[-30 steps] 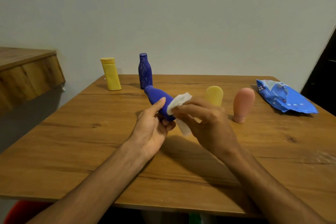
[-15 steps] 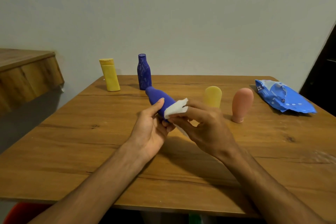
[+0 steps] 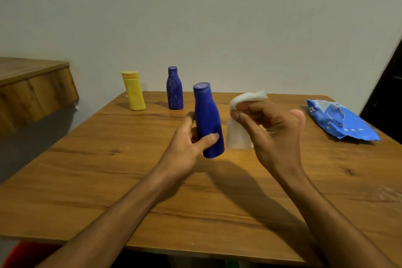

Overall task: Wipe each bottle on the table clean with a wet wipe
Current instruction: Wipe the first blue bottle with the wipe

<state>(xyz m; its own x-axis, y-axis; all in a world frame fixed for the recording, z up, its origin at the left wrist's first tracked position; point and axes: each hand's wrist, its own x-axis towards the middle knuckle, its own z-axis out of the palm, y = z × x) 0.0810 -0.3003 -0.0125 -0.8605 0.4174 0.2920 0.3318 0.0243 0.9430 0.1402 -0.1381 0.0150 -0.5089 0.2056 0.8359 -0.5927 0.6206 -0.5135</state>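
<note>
My left hand (image 3: 189,146) grips a plain blue bottle (image 3: 207,115), held nearly upright just above the wooden table (image 3: 130,180), thumb across its lower body. Just to its right, my right hand (image 3: 269,135) pinches a crumpled white wet wipe (image 3: 239,130), which is apart from the bottle. At the back stand a yellow bottle (image 3: 133,90) and a patterned blue bottle (image 3: 174,88). A pink bottle's top (image 3: 299,114) peeks out behind my right hand; the rest of it is hidden.
A blue wet-wipe pack (image 3: 341,122) lies at the table's right rear. A wooden shelf (image 3: 32,85) juts out on the left. The wall rises right behind the table. Something red (image 3: 24,254) shows below the table's front left edge.
The blue bottle has been tipped from a slant to nearly upright in my left hand. My right hand with the wipe has lifted off it to the right.
</note>
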